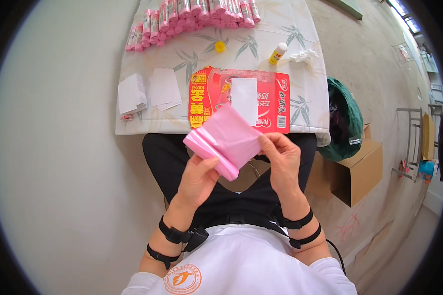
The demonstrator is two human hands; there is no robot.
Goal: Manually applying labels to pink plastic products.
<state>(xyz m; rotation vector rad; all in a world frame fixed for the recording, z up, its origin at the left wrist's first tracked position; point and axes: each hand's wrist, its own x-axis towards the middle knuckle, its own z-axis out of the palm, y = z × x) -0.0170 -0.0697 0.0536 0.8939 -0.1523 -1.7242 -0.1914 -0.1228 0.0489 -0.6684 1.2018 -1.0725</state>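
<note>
Shirt (251, 258) fills bottom centre. Mid-frame, my left hand (198, 181) holds the roll (212, 155), slanting down rightward; my right hand (284, 160) pinches its sheet (234, 133).

Pink plastic-film roll (210, 153) is gripped in left hand (200, 179), thumb laid across the roll; loose end (234, 132) is pinched at its right corner by right hand (283, 160) and spread between both, above the lap. Flattened red printed cardboard (200, 96) is laid at the table's near edge, with white paper slip (244, 93) on it, partly hidden by the film. White papers (132, 93) are stacked to the left. Yellow cap (219, 46), glue stick (277, 54) and crumpled white tissue (305, 57) are spread behind the cardboard. Labelled pink rolls (197, 14) are piled at the far side on leaf-print tablecloth (162, 56). Green bag (348, 128) and open carton (366, 161) are placed right of the table.
</note>
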